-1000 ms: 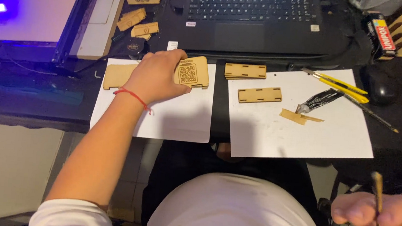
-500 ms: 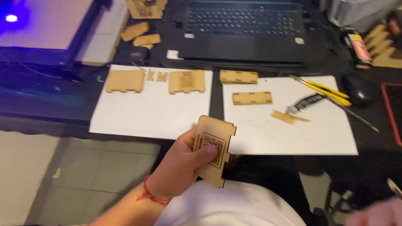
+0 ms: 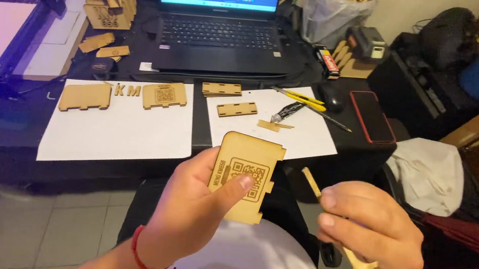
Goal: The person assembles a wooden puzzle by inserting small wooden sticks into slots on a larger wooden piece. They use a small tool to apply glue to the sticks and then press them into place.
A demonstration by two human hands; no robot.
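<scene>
Cluttered dark desk point(image 3: 29, 129) with an open laptop point(image 3: 219, 30) at the back, a laser-cutter frame point(image 3: 8, 31) to the left, and two white paper sheets point(image 3: 120, 131) laid side by side in front. On the sheets lie flat wooden cut-outs: a blank panel point(image 3: 84, 96), an engraved panel point(image 3: 164, 95), and two slotted strips point(image 3: 237, 108). A yellow-handled knife point(image 3: 299, 97) rests near them.

Left hand point(image 3: 193, 210) holds a tabbed plywood panel point(image 3: 246, 175), engraved with a square code, up over the lap, below the desk edge; thumb pressed on its face, fingers clamped behind. Right hand point(image 3: 372, 227) has fingers closed around a thin wooden stick point(image 3: 311, 183), tip angled towards the panel, just beside it and not touching.

Judged step: bringing stick and panel together, likely cleaning or working an edge or slot. It calls for a steady panel and a careful tip aim.
</scene>
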